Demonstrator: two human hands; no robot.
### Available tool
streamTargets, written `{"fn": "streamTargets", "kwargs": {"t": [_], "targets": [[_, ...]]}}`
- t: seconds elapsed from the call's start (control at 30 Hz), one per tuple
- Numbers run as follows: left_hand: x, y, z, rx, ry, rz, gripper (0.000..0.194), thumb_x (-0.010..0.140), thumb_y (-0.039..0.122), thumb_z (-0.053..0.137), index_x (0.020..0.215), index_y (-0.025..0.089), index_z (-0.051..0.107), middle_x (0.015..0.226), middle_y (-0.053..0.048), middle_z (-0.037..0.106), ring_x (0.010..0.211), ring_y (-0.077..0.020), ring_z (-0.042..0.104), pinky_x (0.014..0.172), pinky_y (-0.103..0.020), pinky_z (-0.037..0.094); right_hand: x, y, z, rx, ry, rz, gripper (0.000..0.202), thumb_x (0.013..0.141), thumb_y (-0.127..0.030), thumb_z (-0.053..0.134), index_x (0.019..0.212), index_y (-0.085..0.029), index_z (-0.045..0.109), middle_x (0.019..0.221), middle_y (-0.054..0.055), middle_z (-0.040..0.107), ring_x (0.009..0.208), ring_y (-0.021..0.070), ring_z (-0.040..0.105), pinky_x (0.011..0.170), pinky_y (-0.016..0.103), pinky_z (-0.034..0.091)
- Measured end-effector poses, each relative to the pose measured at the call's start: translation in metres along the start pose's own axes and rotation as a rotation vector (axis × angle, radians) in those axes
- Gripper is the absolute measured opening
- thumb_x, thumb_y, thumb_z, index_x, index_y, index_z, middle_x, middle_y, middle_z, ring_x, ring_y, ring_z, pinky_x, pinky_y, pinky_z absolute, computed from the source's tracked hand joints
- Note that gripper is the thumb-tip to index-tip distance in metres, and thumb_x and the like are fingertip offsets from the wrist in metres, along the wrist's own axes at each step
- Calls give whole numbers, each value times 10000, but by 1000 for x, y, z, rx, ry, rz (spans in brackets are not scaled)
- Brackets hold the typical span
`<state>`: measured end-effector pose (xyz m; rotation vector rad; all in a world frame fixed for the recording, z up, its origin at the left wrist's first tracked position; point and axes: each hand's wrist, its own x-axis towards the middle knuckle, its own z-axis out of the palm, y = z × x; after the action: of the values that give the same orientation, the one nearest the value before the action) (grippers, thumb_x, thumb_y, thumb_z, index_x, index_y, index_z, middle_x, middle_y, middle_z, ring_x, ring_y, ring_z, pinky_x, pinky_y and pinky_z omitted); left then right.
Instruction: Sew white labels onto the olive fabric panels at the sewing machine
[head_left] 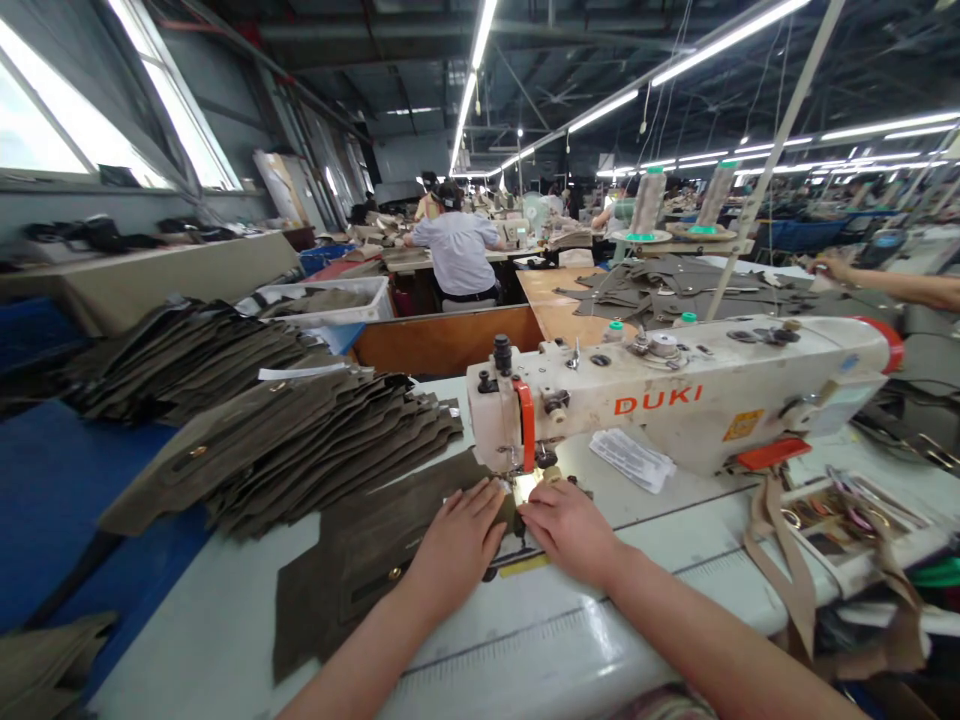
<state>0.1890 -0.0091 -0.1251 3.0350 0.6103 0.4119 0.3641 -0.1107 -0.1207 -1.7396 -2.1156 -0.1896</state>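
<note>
A dark olive fabric panel [341, 545] with a slit and a small metal fitting lies flat on the sewing machine's bed, its right edge by the lit needle area. My left hand [461, 535] presses down on it, fingers stretched out, just left of the presser foot. Curled at the panel's right edge, my right hand [566, 525] has thumb and fingers pinched together in front of the needle. The needle itself is hard to make out. The white sewing machine [675, 400] marked DUKI stands right behind both hands.
Stacked olive fabric pieces [322, 440] lie to the left. Printed white labels [632, 460] rest on the machine bed. At right is a tray [847, 525] with scissors and beige straps. Another person's arm [892, 285] reaches in at the right; a seated co-worker [459, 250] is ahead.
</note>
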Motion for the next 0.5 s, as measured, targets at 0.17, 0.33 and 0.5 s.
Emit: {"fn": "streamTargets", "kwargs": {"t": [0.17, 0.33, 0.5], "targets": [[-39, 14, -4, -18, -40, 6, 431, 933, 210, 451, 1363, 204, 475, 1401, -83, 531, 1305, -216, 469, 1066, -446, 391, -8, -8, -1, 144, 80, -63, 197, 940, -154, 491, 869, -183, 672, 796, 52, 625, 836, 196, 537, 810, 316, 447], [-68, 22, -29, 69, 145, -86, 528, 945, 264, 454, 1458, 206, 341, 1523, -118, 351, 1398, -266, 320, 1096, -493, 333, -12, -15, -3, 206, 53, -122, 251, 963, -179, 433, 920, -190, 680, 806, 60, 635, 834, 207, 545, 796, 338, 460], [-125, 7, -40, 156, 66, -138, 882, 823, 417, 617, 1526, 161, 148, 1544, -180, 261, 1400, -365, 283, 1054, -537, 373, -15, -17, -4, 242, 38, -118, 274, 968, -187, 410, 930, -193, 682, 796, 65, 627, 811, 215, 546, 756, 346, 463]]}}
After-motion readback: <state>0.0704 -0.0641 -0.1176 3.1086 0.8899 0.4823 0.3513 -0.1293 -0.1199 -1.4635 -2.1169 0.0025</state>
